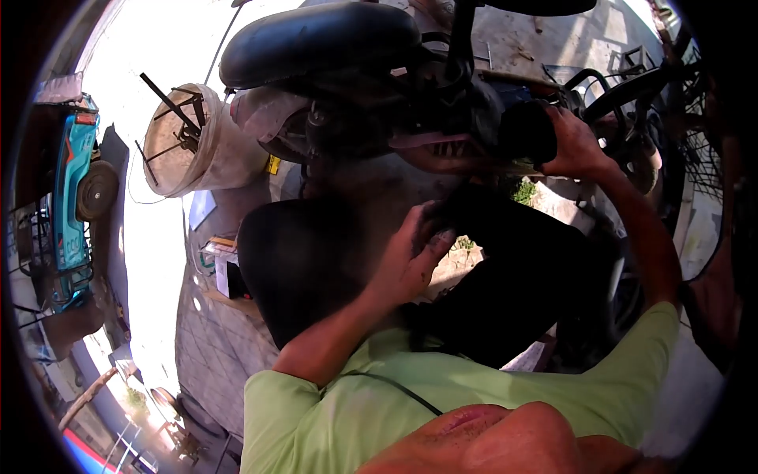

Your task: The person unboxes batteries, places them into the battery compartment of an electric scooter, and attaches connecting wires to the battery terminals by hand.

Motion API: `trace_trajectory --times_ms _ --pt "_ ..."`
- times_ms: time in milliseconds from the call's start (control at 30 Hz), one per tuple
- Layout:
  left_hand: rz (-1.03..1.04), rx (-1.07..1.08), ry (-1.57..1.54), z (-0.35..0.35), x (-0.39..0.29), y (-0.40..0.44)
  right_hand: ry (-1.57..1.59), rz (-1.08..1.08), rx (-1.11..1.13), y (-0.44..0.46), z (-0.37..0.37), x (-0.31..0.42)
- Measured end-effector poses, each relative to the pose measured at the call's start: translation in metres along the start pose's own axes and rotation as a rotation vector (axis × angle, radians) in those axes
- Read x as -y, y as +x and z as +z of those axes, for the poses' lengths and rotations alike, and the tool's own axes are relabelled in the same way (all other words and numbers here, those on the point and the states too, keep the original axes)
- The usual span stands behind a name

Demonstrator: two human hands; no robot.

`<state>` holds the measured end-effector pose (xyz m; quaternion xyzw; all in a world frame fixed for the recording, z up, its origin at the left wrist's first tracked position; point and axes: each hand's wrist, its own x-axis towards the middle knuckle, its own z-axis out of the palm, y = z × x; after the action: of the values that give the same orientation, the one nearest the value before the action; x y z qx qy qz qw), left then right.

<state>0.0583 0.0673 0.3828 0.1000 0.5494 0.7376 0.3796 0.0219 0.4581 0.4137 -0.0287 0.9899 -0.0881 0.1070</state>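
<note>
My right hand (pixel 580 146) reaches forward, its fingers curved round the edge of a black rounded part (pixel 527 134) on a vehicle with a black seat (pixel 324 43). That part lies in deep shadow, so its kind is unclear. My left hand (pixel 414 251) hovers near my dark-clothed knees, thumb apart from the bent fingers, with nothing visible in it. Dark smudges mark its fingers. Between the two hands, a reddish curved body panel (pixel 442 154) shows low on the vehicle.
At left stands a whitish bucket (pixel 221 158) with metal rods sticking out. A turquoise vehicle (pixel 73 189) is parked farther left. Boxed items (pixel 225 268) lie on the paved floor (pixel 213 340) beside my knee. Dark curved tubing (pixel 632 91) rises beyond my right hand.
</note>
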Motion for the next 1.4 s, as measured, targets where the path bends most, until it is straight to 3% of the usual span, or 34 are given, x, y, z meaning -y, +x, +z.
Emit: trace_trajectory --times_ms 167,567,1000,1400 --pt "-0.054 -0.027 0.059 -0.005 -0.016 0.008 -0.148 0.042 0.091 0.014 0.005 -0.065" --pt "-0.195 -0.121 0.125 -0.018 -0.019 0.034 -0.167 -0.128 0.187 0.049 0.027 -0.119" --pt "-0.356 -0.156 0.185 -0.015 -0.012 0.044 -0.013 -0.200 0.293 0.060 0.043 -0.124" --pt "-0.259 -0.180 0.264 -0.014 -0.017 0.051 0.052 -0.218 0.416 0.072 0.052 -0.135"
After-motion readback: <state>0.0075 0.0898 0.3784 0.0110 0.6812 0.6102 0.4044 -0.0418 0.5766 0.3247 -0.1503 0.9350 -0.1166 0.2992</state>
